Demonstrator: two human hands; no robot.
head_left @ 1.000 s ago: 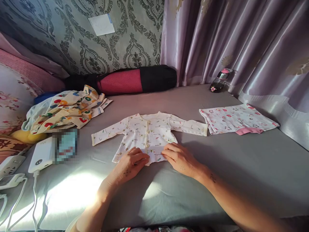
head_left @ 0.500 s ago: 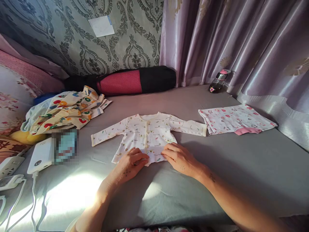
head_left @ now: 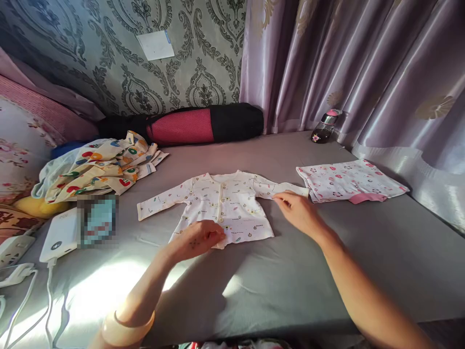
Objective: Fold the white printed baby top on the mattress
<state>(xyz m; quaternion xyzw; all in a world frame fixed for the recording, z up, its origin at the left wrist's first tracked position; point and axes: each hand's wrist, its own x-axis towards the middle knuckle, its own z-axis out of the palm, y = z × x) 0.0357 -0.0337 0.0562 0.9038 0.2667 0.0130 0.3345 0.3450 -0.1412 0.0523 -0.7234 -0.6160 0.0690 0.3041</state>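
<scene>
A white long-sleeved baby cardigan (head_left: 207, 208) with small prints and a buttoned front lies spread on the grey sheet. My left hand (head_left: 199, 238) rests at its lower hem beside the button strip, fingers curled together on the cloth; the fingertips are partly hidden. Over by the right-hand sleeve is my right hand (head_left: 300, 211), its fingers loosely bent and apart from the thumb, tips at the sleeve's lower edge. It appears to hold nothing. A folded white garment (head_left: 348, 179) with red prints and a pink edge lies just beyond that sleeve's cuff.
Crumpled printed clothes (head_left: 98, 167) lie at the left, near a white power bank (head_left: 60, 235) with a cable and a power strip (head_left: 16, 249). Along the wall stretches a black and red rolled bag (head_left: 181, 125). A dark drink bottle (head_left: 324, 128) stands by the curtain (head_left: 308, 63).
My right hand has left the cardigan's lower hem and moved up and right to the sleeve. My left hand stays at the hem, its fingers more curled. The view has shifted slightly.
</scene>
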